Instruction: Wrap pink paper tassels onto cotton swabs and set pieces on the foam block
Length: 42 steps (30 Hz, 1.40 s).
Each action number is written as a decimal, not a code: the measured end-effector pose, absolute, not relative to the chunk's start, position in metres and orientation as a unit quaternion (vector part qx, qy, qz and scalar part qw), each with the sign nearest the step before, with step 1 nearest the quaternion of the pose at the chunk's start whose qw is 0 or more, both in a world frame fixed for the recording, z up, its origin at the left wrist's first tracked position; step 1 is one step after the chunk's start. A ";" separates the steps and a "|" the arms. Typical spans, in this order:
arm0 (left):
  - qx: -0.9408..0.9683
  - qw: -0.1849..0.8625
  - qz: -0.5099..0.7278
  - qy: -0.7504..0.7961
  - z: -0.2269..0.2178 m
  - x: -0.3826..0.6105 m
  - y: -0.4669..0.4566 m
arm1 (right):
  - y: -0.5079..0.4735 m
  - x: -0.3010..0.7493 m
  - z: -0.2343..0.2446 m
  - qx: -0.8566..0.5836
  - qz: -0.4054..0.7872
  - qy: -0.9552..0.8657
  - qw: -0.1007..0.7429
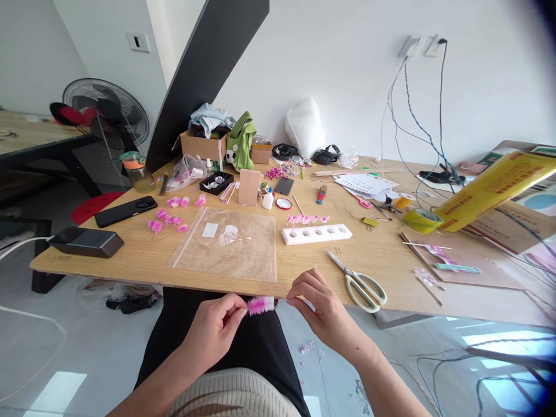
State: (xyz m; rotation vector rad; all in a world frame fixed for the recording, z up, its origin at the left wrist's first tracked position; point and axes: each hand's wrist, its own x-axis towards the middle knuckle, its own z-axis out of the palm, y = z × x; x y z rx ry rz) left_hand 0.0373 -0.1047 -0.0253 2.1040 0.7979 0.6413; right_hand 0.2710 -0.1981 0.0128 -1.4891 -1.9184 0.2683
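A short pink and white fuzzy chenille stem [262, 305] is stretched between my hands, just off the table's front edge and above my lap. My left hand [217, 325] pinches its left end between thumb and fingers. At the other side, my right hand [320, 302] is closed in a pinch on what looks like the thin wire end. Beyond my hands lies a clear plastic bag [256, 260] with a white card [209, 230] on it. Scissors [362, 285] with pale handles rest to the right, partly over the edge. A white foam block [317, 234] with several holes sits behind.
Pink fuzzy pieces [167, 218] lie at left, near a black phone [125, 212] and a dark power box [88, 241]. A glue bottle [268, 198] stands mid-table. A yellow roll [495, 191], tape [422, 220] and hanging cables [408, 104] occupy the right.
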 end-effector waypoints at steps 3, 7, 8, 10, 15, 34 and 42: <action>0.827 0.392 0.255 0.313 -0.026 0.036 -0.105 | -0.198 0.270 0.011 -0.575 0.105 -0.736 0.341; 0.823 0.396 0.260 0.313 -0.026 0.035 -0.105 | -0.199 0.268 0.010 -0.581 0.101 -0.736 0.334; 0.822 0.397 0.262 0.313 -0.026 0.036 -0.105 | -0.199 0.268 0.010 -0.581 0.101 -0.736 0.332; 0.820 0.396 0.268 0.315 -0.026 0.036 -0.104 | -0.199 0.269 0.009 -0.581 0.105 -0.735 0.334; 0.820 0.391 0.275 0.316 -0.025 0.035 -0.103 | -0.202 0.274 0.005 -0.598 0.113 -0.701 0.372; 0.816 0.398 0.276 0.317 -0.027 0.033 -0.105 | -0.195 0.255 -0.010 -0.601 0.238 -0.592 0.481; 0.767 0.504 0.240 0.316 -0.018 0.036 -0.104 | -0.197 0.251 -0.013 -0.594 0.210 -0.577 0.520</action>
